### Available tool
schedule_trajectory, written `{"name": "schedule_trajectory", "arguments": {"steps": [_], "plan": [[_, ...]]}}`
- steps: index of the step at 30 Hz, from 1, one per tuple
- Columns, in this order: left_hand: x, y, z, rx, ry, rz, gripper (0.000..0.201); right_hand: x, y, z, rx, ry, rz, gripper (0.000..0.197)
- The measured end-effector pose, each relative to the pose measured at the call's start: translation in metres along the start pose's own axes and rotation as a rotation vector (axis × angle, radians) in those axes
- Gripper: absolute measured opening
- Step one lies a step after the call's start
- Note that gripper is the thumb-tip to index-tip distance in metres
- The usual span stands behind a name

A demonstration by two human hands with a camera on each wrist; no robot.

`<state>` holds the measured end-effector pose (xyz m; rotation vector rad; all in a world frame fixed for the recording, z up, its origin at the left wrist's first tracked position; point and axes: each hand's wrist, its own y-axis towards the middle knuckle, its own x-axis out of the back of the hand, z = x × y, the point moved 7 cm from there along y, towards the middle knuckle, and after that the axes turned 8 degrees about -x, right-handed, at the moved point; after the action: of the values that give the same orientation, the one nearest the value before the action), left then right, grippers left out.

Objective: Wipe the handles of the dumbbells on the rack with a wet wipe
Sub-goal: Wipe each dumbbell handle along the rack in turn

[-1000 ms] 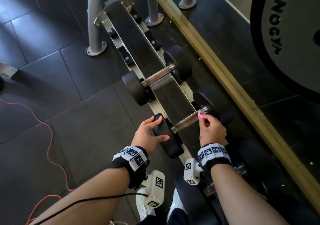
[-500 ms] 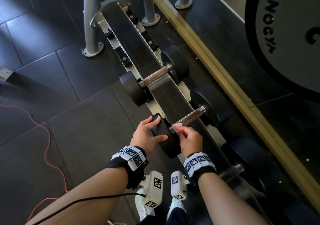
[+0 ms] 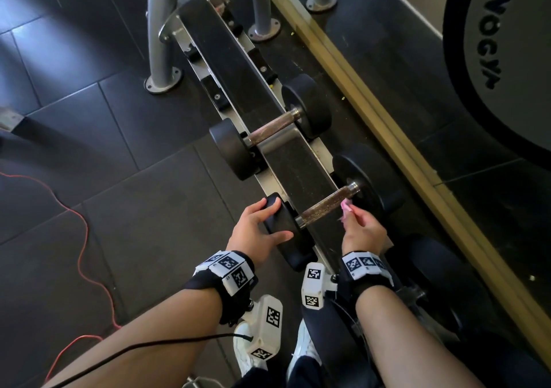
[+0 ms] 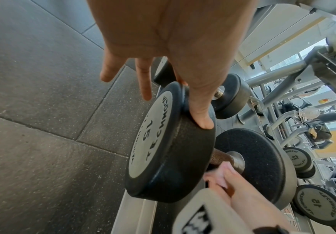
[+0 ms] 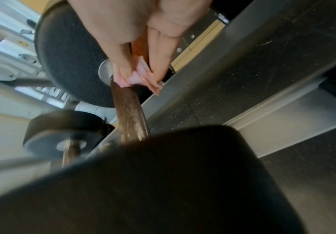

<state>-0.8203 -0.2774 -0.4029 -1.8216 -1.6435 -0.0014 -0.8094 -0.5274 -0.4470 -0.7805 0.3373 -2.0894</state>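
A black 15 dumbbell lies across the rack (image 3: pixel 226 59), its brown knurled handle (image 3: pixel 325 205) bare along most of its length. My right hand (image 3: pixel 353 217) pinches a pink wet wipe (image 3: pixel 346 207) against the far end of the handle, by the far head (image 3: pixel 366 178). In the right wrist view the wipe (image 5: pixel 139 77) is folded over the handle (image 5: pixel 129 114) between thumb and fingers. My left hand (image 3: pixel 268 217) rests on the near head (image 3: pixel 286 232); the left wrist view shows its thumb (image 4: pixel 201 117) lying on the rim and the fingers straight. A second dumbbell (image 3: pixel 271 132) sits farther along.
A wood-framed mirror (image 3: pixel 372 113) runs along the rack's right side, with a big weight plate (image 3: pixel 501 59) in it. Grey rack posts (image 3: pixel 159 29) stand on the dark tiled floor. A red cable (image 3: pixel 83 238) trails at the left. A larger dumbbell (image 3: pixel 432 268) lies beside my right wrist.
My right hand slid the wipe from the far end of the handle to the near end and back to the far end. The left hand stayed on the near head.
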Motion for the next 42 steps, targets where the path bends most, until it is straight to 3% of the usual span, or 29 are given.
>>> {"name": "schedule_trajectory", "arguments": {"steps": [5,9,10,13,15,20,24,27,29,32,34,37,39,42], "plan": [[0.000,-0.001,-0.001,-0.001,0.001,0.015,0.073,-0.025,-0.018,-0.018,-0.032,0.037,0.118,0.019],[0.001,-0.002,-0.003,0.000,0.006,0.024,0.074,-0.038,-0.034,-0.034,-0.050,-0.092,0.364,0.010],[0.002,-0.002,-0.004,0.001,0.005,0.025,0.074,-0.035,-0.032,-0.035,-0.070,-0.052,0.355,0.009],[0.002,-0.002,-0.004,-0.001,0.001,0.022,0.073,-0.006,-0.010,-0.038,-0.199,0.029,0.076,0.009],[0.002,-0.001,-0.003,-0.004,-0.004,0.023,0.073,0.006,0.000,-0.035,-0.252,0.114,-0.024,0.008],[0.000,0.000,0.001,-0.012,-0.027,0.021,0.072,-0.013,-0.001,-0.004,-0.125,0.207,0.056,0.017],[-0.002,0.000,0.000,-0.004,-0.070,0.023,0.073,-0.036,-0.034,-0.023,-0.010,-0.147,0.213,0.023],[-0.002,-0.002,-0.002,0.002,-0.048,0.045,0.073,-0.036,-0.036,-0.037,-0.042,-0.129,0.318,0.016],[0.000,-0.002,-0.003,0.003,-0.046,0.047,0.073,-0.024,-0.019,-0.037,-0.100,-0.025,0.265,0.012],[0.000,-0.003,-0.004,0.003,-0.044,0.053,0.072,0.003,0.010,-0.038,-0.238,0.212,0.071,0.016],[-0.001,-0.003,-0.004,0.005,-0.051,0.055,0.072,0.011,0.021,-0.035,-0.248,0.321,-0.028,0.015],[-0.002,-0.002,-0.002,0.003,-0.057,0.064,0.072,-0.012,0.015,-0.027,-0.227,0.394,0.055,0.009],[-0.002,-0.002,-0.001,0.002,-0.060,0.058,0.071,-0.025,0.004,-0.029,-0.230,0.426,0.099,0.017],[-0.002,-0.001,0.000,-0.004,-0.063,0.047,0.072,-0.029,-0.012,-0.029,-0.148,0.278,0.190,0.015]]}}
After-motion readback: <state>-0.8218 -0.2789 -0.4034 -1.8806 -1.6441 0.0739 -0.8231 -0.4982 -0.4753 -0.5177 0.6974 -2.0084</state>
